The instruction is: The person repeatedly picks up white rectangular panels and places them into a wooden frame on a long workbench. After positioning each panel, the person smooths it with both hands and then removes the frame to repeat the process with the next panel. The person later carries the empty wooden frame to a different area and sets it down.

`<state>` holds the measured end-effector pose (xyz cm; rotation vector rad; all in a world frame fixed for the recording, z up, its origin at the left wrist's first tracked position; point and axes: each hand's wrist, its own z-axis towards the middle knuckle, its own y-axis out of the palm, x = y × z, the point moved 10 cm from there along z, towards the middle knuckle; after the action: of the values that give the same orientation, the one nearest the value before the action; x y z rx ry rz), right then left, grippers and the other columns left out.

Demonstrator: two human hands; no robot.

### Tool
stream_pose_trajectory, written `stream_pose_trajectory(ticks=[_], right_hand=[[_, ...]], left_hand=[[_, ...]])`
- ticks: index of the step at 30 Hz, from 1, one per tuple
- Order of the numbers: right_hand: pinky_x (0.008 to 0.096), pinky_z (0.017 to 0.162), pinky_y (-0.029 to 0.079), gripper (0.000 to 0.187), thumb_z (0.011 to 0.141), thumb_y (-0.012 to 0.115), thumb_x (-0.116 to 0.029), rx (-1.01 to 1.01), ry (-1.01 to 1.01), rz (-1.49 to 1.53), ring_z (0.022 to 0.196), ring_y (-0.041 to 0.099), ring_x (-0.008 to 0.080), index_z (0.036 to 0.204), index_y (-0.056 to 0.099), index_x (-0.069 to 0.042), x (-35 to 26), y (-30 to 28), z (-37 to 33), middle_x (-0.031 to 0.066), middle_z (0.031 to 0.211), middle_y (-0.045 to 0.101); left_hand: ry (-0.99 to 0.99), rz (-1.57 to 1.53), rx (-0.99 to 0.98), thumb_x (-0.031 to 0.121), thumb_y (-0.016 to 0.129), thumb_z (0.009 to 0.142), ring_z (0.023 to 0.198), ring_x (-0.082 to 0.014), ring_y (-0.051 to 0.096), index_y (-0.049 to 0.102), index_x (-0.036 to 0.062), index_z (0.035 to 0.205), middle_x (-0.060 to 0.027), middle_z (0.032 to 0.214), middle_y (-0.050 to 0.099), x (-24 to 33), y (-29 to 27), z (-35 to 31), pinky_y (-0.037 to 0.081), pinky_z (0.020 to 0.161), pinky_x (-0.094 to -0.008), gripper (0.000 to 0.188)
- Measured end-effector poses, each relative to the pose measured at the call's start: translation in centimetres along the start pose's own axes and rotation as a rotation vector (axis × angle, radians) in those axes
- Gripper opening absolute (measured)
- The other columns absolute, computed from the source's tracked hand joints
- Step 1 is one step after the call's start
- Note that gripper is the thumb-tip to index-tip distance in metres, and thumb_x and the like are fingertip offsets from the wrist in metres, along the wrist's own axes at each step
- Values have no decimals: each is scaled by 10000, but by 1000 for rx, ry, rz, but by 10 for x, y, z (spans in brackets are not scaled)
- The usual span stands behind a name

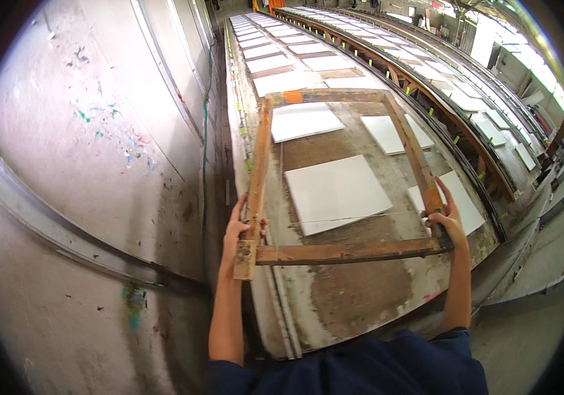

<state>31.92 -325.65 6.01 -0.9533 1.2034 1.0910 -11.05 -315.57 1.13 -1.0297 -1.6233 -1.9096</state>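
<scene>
A worn wooden frame [354, 252], rectangular with an orange mark on its far rail, is held over the near end of a long table. Its left rail is gripped low down by my left hand [234, 228], thumb on the inner side. Around the lower right rail, close to the corner, my right hand [452, 220] is closed. Through the frame I see a white sheet [338, 192] lying flat, with another white sheet [305, 122] beyond it. A thin line crosses the opening between the side rails; whether mesh fills it, I cannot tell.
The long table [282, 276] has a stained top and rows of white sheets running far back. To the right, behind a dark rail [453, 141], stand more long tables with sheets. A paint-spotted pale wall [97, 197] runs close along the left.
</scene>
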Motion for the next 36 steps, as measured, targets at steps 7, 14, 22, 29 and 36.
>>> stream_pose_trajectory(ticks=[7, 14, 22, 29, 36], right_hand=[[262, 522, 482, 875, 617, 579, 68, 2, -41, 146, 678, 609, 186, 1408, 243, -96, 26, -97, 15, 146, 1004, 559], [262, 538, 475, 850, 598, 577, 32, 23, -84, 20, 681, 592, 174, 1392, 298, -88, -4, -169, 19, 120, 1056, 558], [252, 584, 477, 838, 585, 561, 50, 45, -193, -92, 759, 583, 160, 1379, 329, -83, -29, -185, 31, 93, 1217, 473], [247, 576, 469, 810, 582, 522, 116, 15, -195, -97, 744, 584, 158, 1354, 377, -84, -44, -162, 35, 82, 1193, 478], [240, 543, 475, 912, 598, 549, 84, -75, -202, -171, 745, 572, 160, 1424, 228, -131, -56, -201, 64, 89, 1154, 493]], left_hand=[[-17, 274, 11, 132, 558, 704, 801, -212, 564, 283, 30, 1379, -163, 1120, 501, -39, 85, 18, 489, 653, -285, 737], [-244, 756, -151, 258, 728, 662, 917, -163, 531, 388, 3, 1293, -84, 1191, 498, -98, 155, 30, 465, 788, -308, 760], [-215, 907, 35, 40, 681, 669, 723, -135, 570, 441, -10, 1132, -79, 964, 576, -123, 141, 68, 467, 661, -275, 524], [-147, 834, 48, 43, 652, 668, 709, -152, 587, 537, -6, 1085, -73, 885, 595, -119, 123, 69, 480, 687, -283, 435], [-129, 846, 36, -9, 592, 696, 785, -168, 590, 478, -23, 1128, -98, 944, 577, -145, 163, 73, 492, 696, -291, 447]])
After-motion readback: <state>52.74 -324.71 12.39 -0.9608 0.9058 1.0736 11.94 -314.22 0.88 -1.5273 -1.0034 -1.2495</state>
